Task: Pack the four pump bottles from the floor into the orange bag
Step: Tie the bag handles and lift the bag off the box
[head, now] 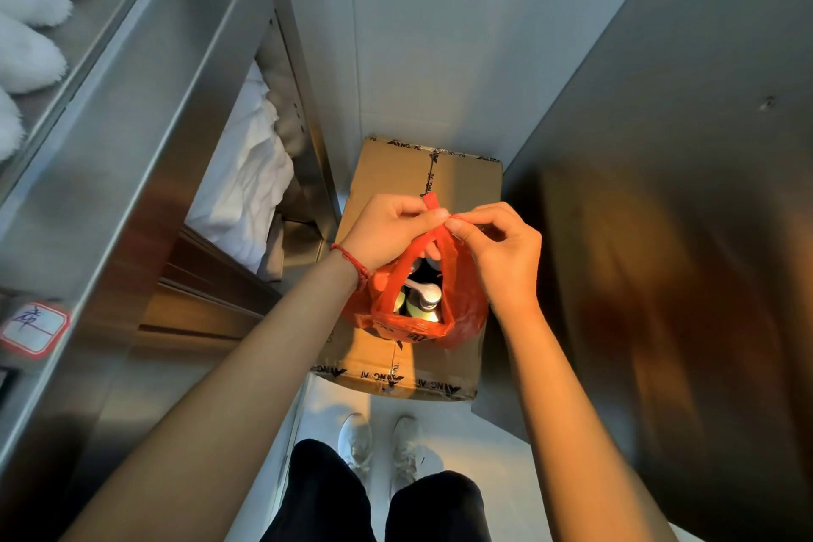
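One orange bag (457,312), its two handles pinched shut in the grip of left hand (387,229) and right hand (501,251), above one cardboard box (396,172); perhaps two pump bottles (424,299) visible inside, the rest hidden.

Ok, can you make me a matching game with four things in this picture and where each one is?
Things:
1. orange bag
2. pump bottles
3. cardboard box
4. white shoes

Places:
A. on the floor, under the bag
B. inside the bag
C. handles pinched by the left hand and right hand
D. at the bottom, in front of the box

Pairs: 1-C, 2-B, 3-A, 4-D
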The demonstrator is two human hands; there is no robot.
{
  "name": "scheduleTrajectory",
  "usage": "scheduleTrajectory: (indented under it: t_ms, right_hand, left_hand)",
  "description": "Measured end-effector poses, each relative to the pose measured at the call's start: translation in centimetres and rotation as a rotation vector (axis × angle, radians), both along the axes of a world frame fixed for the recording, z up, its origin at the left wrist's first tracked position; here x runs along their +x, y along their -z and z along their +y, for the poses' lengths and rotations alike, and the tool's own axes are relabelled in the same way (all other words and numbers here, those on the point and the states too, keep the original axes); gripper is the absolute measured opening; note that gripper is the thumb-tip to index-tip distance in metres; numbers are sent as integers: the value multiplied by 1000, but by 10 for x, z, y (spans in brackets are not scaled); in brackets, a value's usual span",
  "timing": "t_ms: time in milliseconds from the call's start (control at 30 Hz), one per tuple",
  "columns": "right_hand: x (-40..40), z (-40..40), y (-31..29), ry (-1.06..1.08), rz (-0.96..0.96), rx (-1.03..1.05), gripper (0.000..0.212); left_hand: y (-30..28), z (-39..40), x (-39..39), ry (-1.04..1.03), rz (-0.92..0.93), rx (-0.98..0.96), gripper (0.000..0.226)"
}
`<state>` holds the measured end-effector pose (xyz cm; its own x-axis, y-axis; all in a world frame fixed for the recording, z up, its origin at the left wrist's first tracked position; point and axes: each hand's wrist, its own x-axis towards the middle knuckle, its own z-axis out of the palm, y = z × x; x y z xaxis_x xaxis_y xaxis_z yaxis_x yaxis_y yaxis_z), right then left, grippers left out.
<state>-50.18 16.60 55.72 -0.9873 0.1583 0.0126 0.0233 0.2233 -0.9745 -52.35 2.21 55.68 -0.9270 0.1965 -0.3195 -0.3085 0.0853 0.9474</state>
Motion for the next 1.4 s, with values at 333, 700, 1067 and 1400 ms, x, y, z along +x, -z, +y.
scheduleTrajectory:
  t_ms: [333, 700, 1067, 1400]
  right_hand:
    - [21, -17, 15, -139, -47, -89, 12]
    - [7, -15, 28, -187, -262, 44, 22]
    - [9, -18, 32, 12, -510, -447, 15]
    - [11, -27, 33, 249, -510, -708, 9]
  left_hand:
    - [-2, -4, -1, -191, -162, 47, 12]
    - [-2, -7, 6, -156, -20, -41, 13]
    - [9, 6, 14, -351, -48, 57, 10]
    - [13, 21, 26, -540, -77, 108, 12]
